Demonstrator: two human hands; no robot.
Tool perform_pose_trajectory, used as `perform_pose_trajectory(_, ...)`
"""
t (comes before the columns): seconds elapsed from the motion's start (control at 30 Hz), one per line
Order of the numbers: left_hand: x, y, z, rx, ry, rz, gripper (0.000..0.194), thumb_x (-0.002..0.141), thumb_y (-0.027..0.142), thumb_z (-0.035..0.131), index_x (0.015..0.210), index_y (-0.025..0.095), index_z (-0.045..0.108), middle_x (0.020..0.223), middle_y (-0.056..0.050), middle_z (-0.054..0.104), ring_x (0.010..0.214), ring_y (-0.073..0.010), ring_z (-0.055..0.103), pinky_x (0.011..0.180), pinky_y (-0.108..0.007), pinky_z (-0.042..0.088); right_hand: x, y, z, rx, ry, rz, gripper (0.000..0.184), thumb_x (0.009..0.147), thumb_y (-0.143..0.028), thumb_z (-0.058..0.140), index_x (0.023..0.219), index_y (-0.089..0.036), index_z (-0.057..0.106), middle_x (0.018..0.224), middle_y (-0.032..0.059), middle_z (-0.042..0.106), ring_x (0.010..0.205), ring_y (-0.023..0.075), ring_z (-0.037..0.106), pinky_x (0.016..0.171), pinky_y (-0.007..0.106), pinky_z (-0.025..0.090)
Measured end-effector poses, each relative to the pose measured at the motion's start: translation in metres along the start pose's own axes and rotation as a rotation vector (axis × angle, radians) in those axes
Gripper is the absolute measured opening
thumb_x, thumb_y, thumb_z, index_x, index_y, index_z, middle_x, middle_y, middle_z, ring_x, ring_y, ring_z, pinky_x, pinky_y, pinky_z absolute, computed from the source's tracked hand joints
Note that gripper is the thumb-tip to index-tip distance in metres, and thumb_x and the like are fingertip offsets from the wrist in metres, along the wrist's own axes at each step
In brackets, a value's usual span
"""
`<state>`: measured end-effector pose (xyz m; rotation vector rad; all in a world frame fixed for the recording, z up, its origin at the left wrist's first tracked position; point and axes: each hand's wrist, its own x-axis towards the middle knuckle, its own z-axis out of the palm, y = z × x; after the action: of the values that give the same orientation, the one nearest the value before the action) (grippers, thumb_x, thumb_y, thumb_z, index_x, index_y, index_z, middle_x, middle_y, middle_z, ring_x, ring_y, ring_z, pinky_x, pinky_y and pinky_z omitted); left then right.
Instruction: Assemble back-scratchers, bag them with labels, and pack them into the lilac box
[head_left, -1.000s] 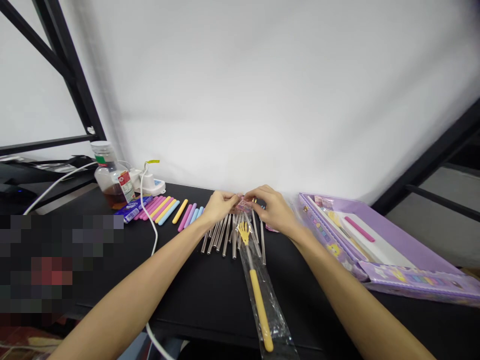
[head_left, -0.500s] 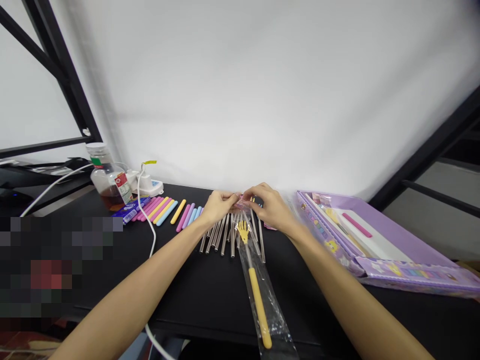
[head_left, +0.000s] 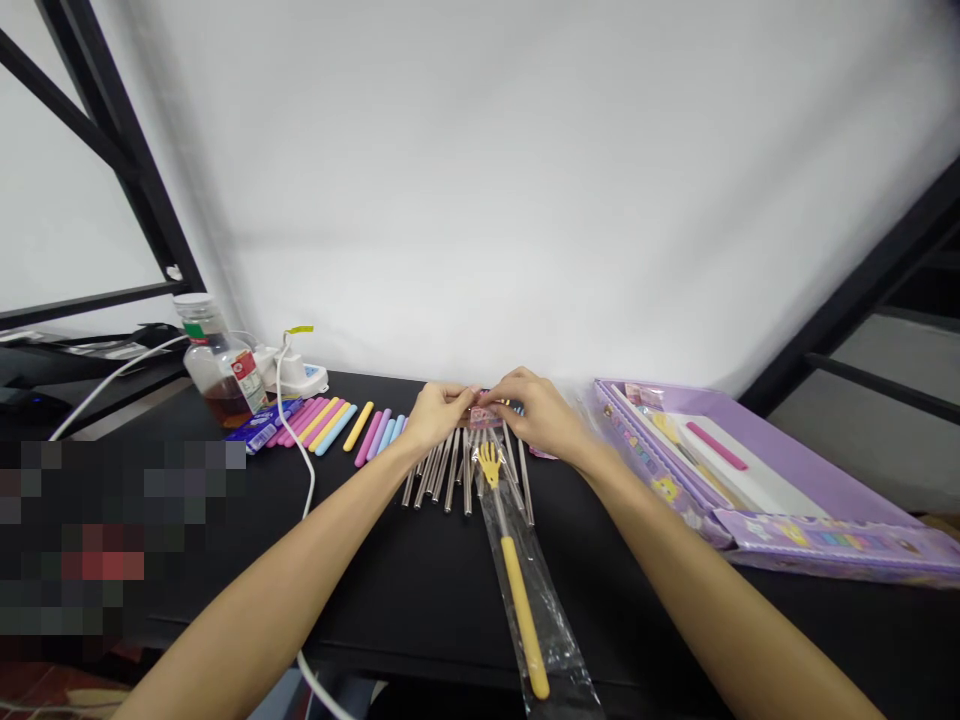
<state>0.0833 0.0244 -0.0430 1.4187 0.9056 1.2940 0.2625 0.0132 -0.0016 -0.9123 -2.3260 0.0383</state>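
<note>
A yellow back scratcher (head_left: 523, 610) with a hand-shaped head lies in a clear plastic bag (head_left: 564, 655), its handle towards me. My left hand (head_left: 439, 415) and my right hand (head_left: 541, 415) are closed at the bag's far end, fingertips pinching its pink printed top (head_left: 484, 417). The two hands almost touch there. Beneath and around the bag's upper part lie several metal tubes (head_left: 448, 485), their far ends partly hidden by my hands. Left of my left hand are rows of pink, yellow and blue handles (head_left: 330, 428).
A purple tray-like box (head_left: 832, 450) at the right holds a pink handle and packaged pieces. On the left stand a jar of dark liquid (head_left: 225, 375), a blue packet (head_left: 259, 425) and a white power strip (head_left: 304, 378). A white cable (head_left: 309, 470) crosses the black table.
My fingers have shifted slightly at the bag's top, and more of its pink printed part shows flat between them. The back scratcher has barely moved.
</note>
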Motion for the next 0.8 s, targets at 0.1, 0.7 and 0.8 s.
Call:
perform_pose_trajectory(0.1,0.001,-0.002,-0.002,-0.066,-0.037,-0.041,0.058,0.063,0.068,0.077,0.076,0.012,0.075,0.07,-0.005,0.071,0.068,-0.0191,0.068,0.074,-0.035,0.059,-0.01,-0.002,0.004,-0.055,0.042,-0.004,0.028,0.087,-0.013,0.061,0.107,-0.025,0.077,0.106,0.0107,0.066,0.101,0.0248,0.063,0.093,0.044,0.051)
perform_pose_trajectory(0.7,-0.008,0.005,-0.004,0.211,-0.077,0.004,0.04,0.066,0.03,0.086,0.101,0.013,0.074,0.11,-0.014,0.075,0.103,-0.0301,0.072,0.088,-0.037,0.059,-0.04,0.003,0.002,0.368,0.08,0.534,0.029,0.083,-0.037,0.069,0.105,-0.017,0.069,0.088,0.0083,0.076,0.066,0.0175,0.068,0.058,0.029,0.053)
perform_pose_trajectory(0.8,-0.01,0.009,-0.003,0.17,-0.104,-0.007,0.042,0.066,0.037,0.086,0.098,0.012,0.074,0.107,-0.015,0.075,0.102,-0.0299,0.072,0.087,-0.037,0.059,-0.039,0.005,0.016,0.563,0.044,0.62,0.028,0.078,-0.037,0.074,0.096,-0.016,0.068,0.078,0.0068,0.073,0.052,0.0136,0.062,0.045,0.024,0.046)
